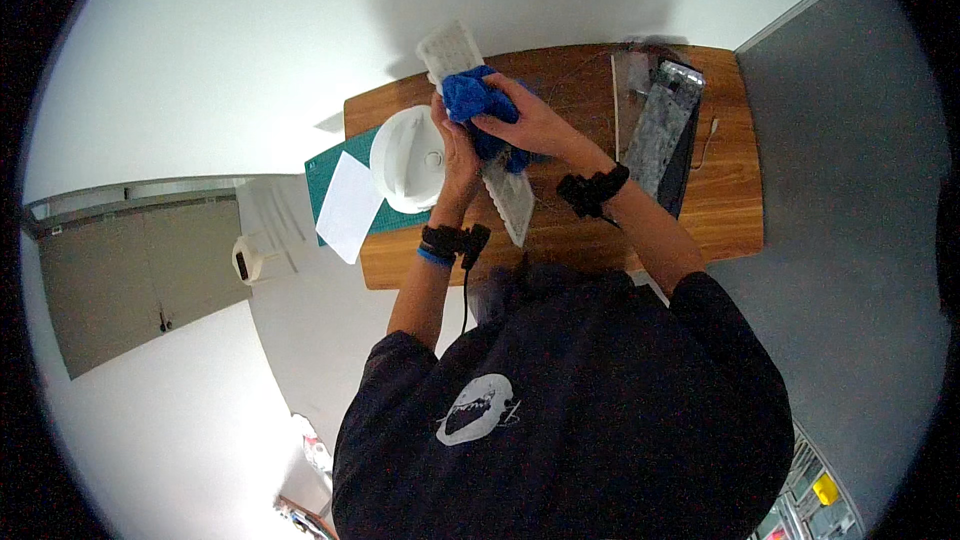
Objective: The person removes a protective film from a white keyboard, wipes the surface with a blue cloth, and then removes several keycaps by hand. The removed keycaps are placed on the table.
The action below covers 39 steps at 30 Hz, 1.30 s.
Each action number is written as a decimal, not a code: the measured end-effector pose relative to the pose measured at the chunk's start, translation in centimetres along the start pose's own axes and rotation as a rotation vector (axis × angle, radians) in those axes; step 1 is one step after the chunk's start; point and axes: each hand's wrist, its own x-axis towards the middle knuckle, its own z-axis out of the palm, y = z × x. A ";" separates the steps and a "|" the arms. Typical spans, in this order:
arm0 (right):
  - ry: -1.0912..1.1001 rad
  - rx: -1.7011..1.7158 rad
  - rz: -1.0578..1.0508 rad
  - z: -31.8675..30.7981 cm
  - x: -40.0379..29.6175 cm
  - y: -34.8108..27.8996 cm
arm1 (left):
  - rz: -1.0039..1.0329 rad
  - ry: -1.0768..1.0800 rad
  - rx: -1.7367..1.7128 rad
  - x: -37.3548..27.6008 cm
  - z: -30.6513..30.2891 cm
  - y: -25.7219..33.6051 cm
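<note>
My left hand (459, 154) grips the left edge of a long, white keyboard-like panel (511, 199), which is held tilted above the wooden table. My right hand (536, 124) holds a crumpled blue cloth (469, 96) against the middle of the panel. The cloth and both hands hide that middle part. The panel's far end sticks out beyond the cloth, and its near end points towards me. Just left of my left hand stands a round white desk lamp or similar appliance (409, 157).
A green cutting mat (397, 219) with a white sheet (349, 206) on it overhangs the table's left edge. To the right, a grey, shiny, plastic-looking long object (656, 131) lies over a dark flat thing. Beside it is a short white cable (709, 142). A wall borders the wooden table (724, 217).
</note>
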 end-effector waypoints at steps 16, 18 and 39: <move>0.202 0.203 -0.086 -0.4 -2.4 1.9 | 0.013 -0.265 -0.261 -1.2 -1.3 -0.2; 0.160 0.219 -0.151 -0.5 -2.8 1.1 | 0.012 -0.267 -0.466 -1.3 -1.5 0.4; -0.091 0.224 -0.064 0.7 -2.6 2.7 | 0.058 -0.156 -0.327 0.8 -5.0 4.8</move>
